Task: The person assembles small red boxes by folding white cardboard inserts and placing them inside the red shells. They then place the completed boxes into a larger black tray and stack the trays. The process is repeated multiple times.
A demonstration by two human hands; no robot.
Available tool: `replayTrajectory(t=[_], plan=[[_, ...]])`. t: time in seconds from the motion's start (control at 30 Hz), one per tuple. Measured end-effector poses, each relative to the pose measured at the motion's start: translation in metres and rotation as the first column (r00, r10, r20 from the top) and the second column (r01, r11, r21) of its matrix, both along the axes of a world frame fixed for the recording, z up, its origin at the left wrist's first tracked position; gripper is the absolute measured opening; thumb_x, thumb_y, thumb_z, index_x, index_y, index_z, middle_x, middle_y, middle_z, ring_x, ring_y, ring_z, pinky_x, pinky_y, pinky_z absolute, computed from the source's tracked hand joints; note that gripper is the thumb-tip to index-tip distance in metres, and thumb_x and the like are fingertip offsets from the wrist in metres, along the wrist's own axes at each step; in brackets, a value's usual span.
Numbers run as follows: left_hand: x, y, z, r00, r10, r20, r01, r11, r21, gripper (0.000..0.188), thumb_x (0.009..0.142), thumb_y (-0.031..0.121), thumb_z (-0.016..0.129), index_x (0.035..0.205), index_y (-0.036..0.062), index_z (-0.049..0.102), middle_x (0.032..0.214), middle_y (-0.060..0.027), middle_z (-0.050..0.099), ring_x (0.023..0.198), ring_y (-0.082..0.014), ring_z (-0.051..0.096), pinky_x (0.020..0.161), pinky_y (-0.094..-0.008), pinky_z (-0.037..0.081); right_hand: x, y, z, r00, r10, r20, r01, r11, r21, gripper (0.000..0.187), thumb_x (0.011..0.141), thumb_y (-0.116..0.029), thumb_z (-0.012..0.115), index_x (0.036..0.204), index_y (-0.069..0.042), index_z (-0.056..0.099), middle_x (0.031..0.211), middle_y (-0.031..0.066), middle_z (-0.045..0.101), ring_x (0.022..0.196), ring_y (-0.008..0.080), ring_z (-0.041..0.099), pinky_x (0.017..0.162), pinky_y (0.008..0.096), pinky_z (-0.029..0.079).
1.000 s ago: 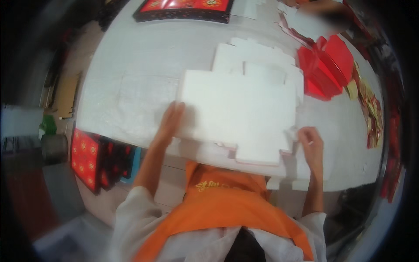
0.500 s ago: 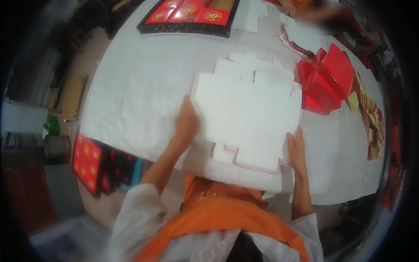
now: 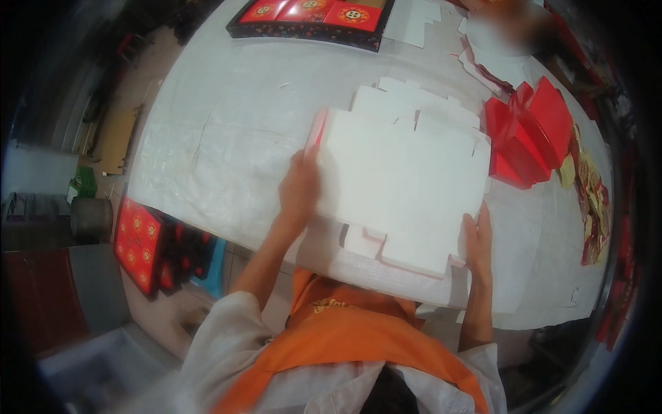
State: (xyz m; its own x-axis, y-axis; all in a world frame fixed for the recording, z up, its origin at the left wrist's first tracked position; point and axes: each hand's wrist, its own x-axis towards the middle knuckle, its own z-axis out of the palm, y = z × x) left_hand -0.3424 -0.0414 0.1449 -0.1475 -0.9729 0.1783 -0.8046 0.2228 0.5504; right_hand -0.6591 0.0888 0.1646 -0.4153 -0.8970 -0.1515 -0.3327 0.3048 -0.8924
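Observation:
A stack of white die-cut cardboard box blanks [image 3: 400, 172] lies on the cloth-covered table in front of me, its flaps jutting out at the far and near sides. My left hand [image 3: 301, 183] is closed round the stack's left edge, where a bit of red underside shows. Along the lower right edge, my right hand [image 3: 477, 238] rests against the blanks, fingers stretched up and the thumb apart. Just beyond the stack's right side stand folded red box pieces [image 3: 527, 134].
A dark tray [image 3: 303, 29] holding red boxes sits at the far edge. Gold and red wrappers [image 3: 592, 200] lie along the right side. Below the table's left edge are patterned red boxes [image 3: 141, 241]. Another person's arm [image 3: 514, 27] reaches in at the far right.
The view has shifted, so the table's things sit slightly further right. At the stack's left edge, a red underside now shows beside my left hand. Both hands stay at the stack.

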Motion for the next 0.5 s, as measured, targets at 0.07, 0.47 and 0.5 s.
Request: replayTrajectory(t=[0.07, 0.47, 0.5], plan=[[0.006, -0.017, 0.009, 0.965, 0.13, -0.227, -0.078, 0.971, 0.227, 0.021, 0.083, 0.005, 0.045, 0.101, 0.0026, 0.055, 0.095, -0.0159, 0.056, 0.094, -0.034, 0.052, 0.076, -0.0398, 0.044, 0.002, 0.0, 0.005, 0.999, -0.007, 0.034, 0.006, 1.0, 0.022, 0.049, 0.087, -0.008, 0.043, 0.132, 0.003, 0.031, 0.124, 0.0156, 0.045, 0.113, 0.0209, 0.044, 0.097, 0.0289, 0.032], [-0.019, -0.012, 0.115, 0.91, -0.387, 0.149, 0.384, 0.649, -0.657, 0.006, 0.082, 0.002, 0.05, 0.086, -0.0008, 0.05, 0.095, -0.0147, 0.057, 0.089, -0.0334, 0.052, 0.08, -0.0384, 0.04, -0.005, 0.001, -0.006, 0.961, -0.059, 0.269, 0.087, 0.992, -0.093, 0.05, 0.087, -0.009, 0.048, 0.132, 0.002, 0.032, 0.122, 0.0126, 0.048, 0.108, 0.0174, 0.048, 0.092, 0.0287, 0.037], [-0.018, -0.014, 0.114, 0.932, -0.338, 0.129, 0.347, 0.732, -0.587, 0.006, 0.083, 0.003, 0.05, 0.087, -0.0004, 0.05, 0.093, -0.0145, 0.057, 0.088, -0.0328, 0.052, 0.079, -0.0384, 0.04, -0.006, 0.002, -0.005, 0.95, -0.059, 0.307, 0.093, 0.991, -0.098, 0.05, 0.087, -0.01, 0.048, 0.132, 0.002, 0.032, 0.122, 0.0127, 0.048, 0.107, 0.017, 0.048, 0.092, 0.0288, 0.038]])
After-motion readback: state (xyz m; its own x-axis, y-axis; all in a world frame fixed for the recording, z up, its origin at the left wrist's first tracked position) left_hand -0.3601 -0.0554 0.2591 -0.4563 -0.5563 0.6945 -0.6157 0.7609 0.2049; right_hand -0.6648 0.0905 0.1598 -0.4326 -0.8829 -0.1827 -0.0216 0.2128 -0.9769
